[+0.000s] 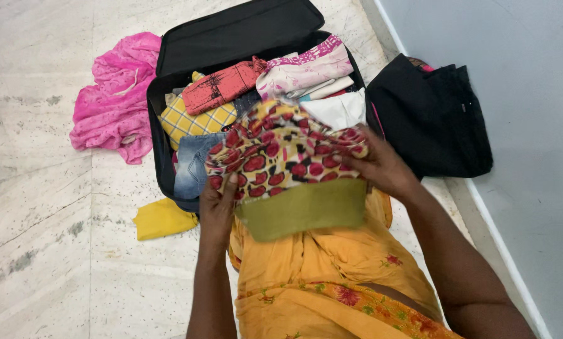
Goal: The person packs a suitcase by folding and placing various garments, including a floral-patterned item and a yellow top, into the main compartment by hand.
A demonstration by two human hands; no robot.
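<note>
Both hands, left and right, clench a folded red-spotted cloth over the near edge of the open suitcase. A loose grip could let the fold spill open onto the floor.

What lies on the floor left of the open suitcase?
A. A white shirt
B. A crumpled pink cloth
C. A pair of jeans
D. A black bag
B: the crumpled pink cloth lies on the floor beside the left wall of the suitcase; the black bag sits on the right.
</note>
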